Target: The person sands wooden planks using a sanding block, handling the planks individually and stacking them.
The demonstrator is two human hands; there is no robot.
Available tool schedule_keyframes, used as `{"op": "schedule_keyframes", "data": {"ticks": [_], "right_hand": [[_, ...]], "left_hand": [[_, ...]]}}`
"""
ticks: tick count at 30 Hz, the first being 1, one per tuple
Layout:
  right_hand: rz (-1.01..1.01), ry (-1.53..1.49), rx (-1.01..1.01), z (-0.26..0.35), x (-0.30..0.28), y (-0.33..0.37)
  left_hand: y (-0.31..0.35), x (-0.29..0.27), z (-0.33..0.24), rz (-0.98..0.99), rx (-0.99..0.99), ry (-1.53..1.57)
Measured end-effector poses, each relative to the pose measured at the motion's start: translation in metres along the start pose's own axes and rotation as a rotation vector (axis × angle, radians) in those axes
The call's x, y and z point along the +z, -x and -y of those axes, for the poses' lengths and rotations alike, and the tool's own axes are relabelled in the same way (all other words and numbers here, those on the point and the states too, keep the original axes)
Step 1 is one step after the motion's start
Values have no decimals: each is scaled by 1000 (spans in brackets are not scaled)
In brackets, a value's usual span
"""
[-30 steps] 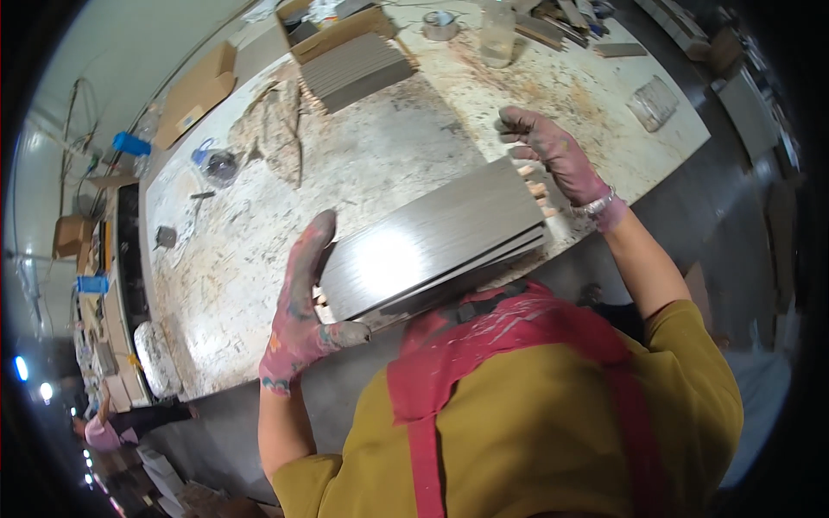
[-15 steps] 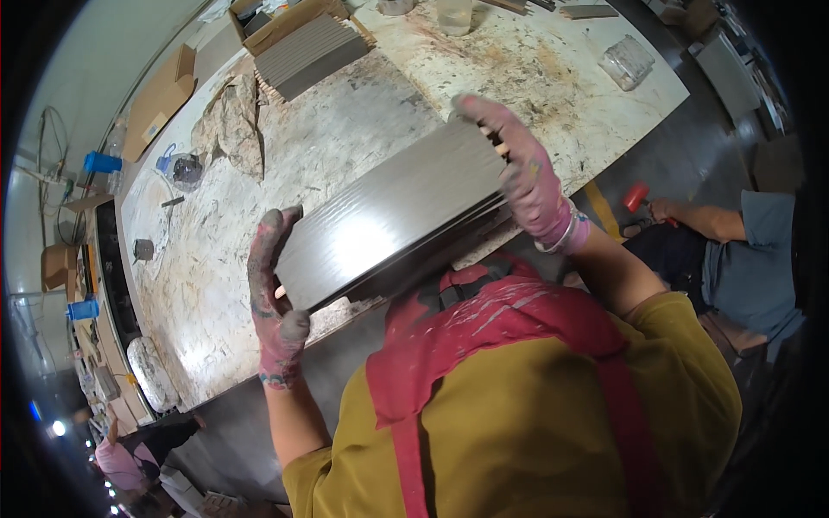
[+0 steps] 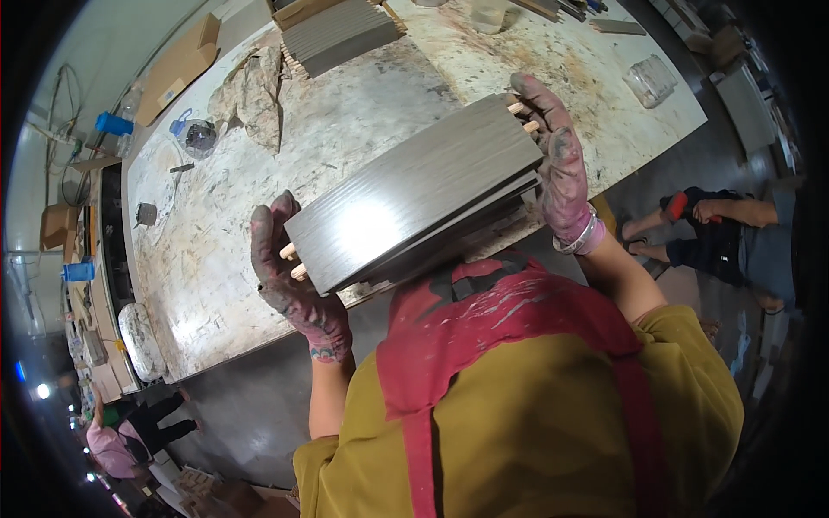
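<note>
A stack of grey wood-grain boards (image 3: pixel 414 186) lies slantwise in front of me, over the near edge of the table. Pale wooden dowels (image 3: pixel 299 272) stick out of both its ends. My left hand (image 3: pixel 298 289), in a stained pink glove, cups the left end, its fingers curving around the dowels and its palm at the near corner. At the right end, my right hand (image 3: pixel 561 173), gloved the same way, grips with fingers bent over the dowels there. The lower boards are fanned slightly apart on the near side. The undersides of the stack and some fingertips are hidden.
The stained white table (image 3: pixel 216 268) carries another stack of grey boards (image 3: pixel 341 39), crumpled brown paper (image 3: pixel 255 99), a cardboard box (image 3: pixel 179 69) and a clear plastic-wrapped bundle (image 3: pixel 649 81). On the right a person holds a red mallet (image 3: pixel 675 205); another person (image 3: pixel 121 445) stands lower left.
The stack has shifted slightly right, and its lower boards show more. My left hand has moved lower around its end, exposing the dowels. My right hand has moved right with its end.
</note>
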State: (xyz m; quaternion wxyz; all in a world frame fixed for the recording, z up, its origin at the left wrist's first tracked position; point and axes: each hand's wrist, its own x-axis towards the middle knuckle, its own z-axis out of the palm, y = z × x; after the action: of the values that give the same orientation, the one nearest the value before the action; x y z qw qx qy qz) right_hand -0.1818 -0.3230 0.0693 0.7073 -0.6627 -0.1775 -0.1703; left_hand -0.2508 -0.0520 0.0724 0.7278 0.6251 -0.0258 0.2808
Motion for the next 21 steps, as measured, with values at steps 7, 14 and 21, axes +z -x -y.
{"op": "schedule_keyframes", "data": {"ticks": [7,14,21], "right_hand": [[39,166,56,15,7,1],[233,24,174,-11,-44,27],[506,89,686,-11,-43,35]], "left_hand": [[11,7,8,-50,90,-403],[30,-50,32,-27,-120,-15],[45,-48,44,198,478,-1025]]}}
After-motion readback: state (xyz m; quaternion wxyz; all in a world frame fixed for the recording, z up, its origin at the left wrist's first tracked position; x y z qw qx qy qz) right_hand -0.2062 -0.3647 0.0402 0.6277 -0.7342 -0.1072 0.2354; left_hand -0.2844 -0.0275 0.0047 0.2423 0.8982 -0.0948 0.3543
